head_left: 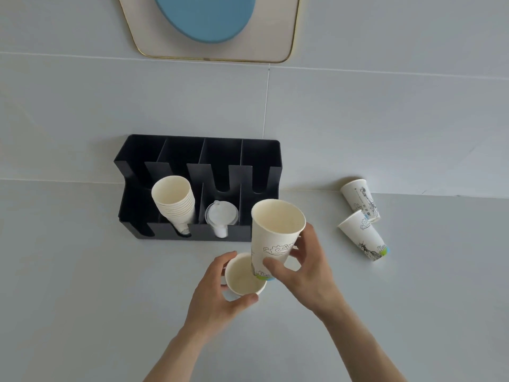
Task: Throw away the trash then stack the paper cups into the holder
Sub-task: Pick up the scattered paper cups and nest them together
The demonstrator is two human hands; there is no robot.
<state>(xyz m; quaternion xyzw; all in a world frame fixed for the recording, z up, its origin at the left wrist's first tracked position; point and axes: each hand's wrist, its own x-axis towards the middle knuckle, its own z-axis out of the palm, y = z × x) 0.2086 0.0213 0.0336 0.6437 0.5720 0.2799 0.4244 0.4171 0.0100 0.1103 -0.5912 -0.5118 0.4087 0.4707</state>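
Gripping a tall printed paper cup point(275, 232) in our right hand point(300, 268), we hold its tapered base at the mouth of a plain cup point(243, 274) clasped by our left hand point(217, 293). Beyond both hands sits the black slotted holder point(198, 186), with a nested stack point(173, 202) inside. Right of our right hand stand two cups point(363, 219).

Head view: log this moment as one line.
left hand: holds lower cup | right hand: holds upper cup, base entering lower cup | holder: one cup stack | loose cups: two, right
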